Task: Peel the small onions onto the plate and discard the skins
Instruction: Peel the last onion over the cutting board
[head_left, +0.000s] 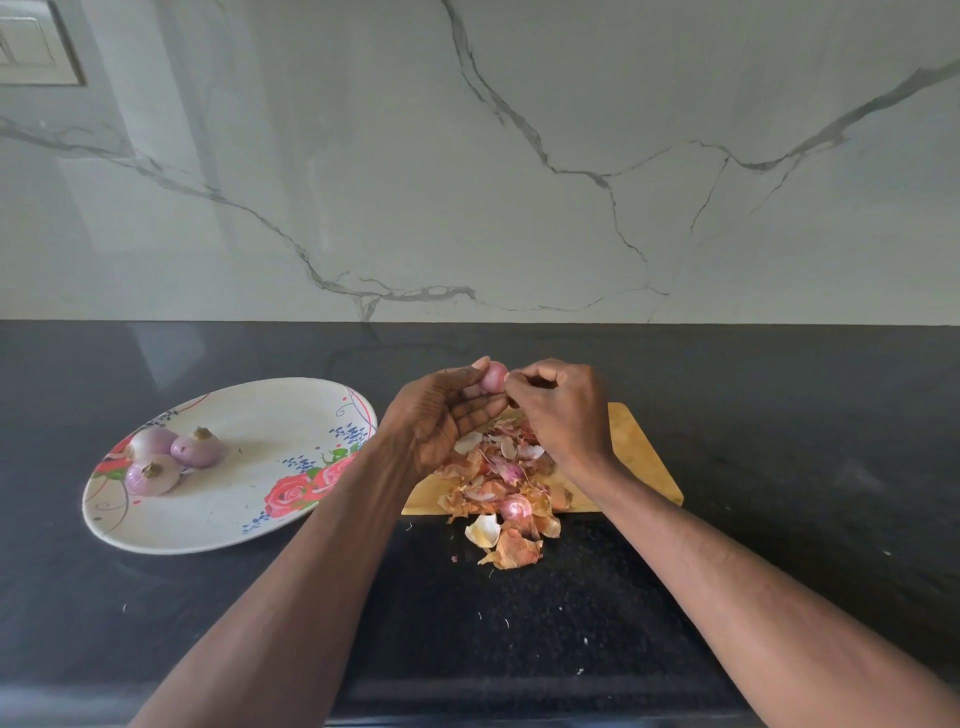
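Resting at the left of the dark bench (779, 415), the floral plate (234, 519) already carries three peeled onions (174, 457), while just right of it the left hand (441, 421) cups a small pink onion (492, 376) at its fingertips and the right hand (558, 410) pinches at that onion's side, seemingly on a last scrap of skin, though the pinch itself is too small to make out. Below both hands a heap of skins (506, 483) covers the wooden board (644, 467) and spills onto the bench, so peeling looks nearly done for this onion. Next, I judge, it needs carrying left to the plate, then the skins gathered for discarding.
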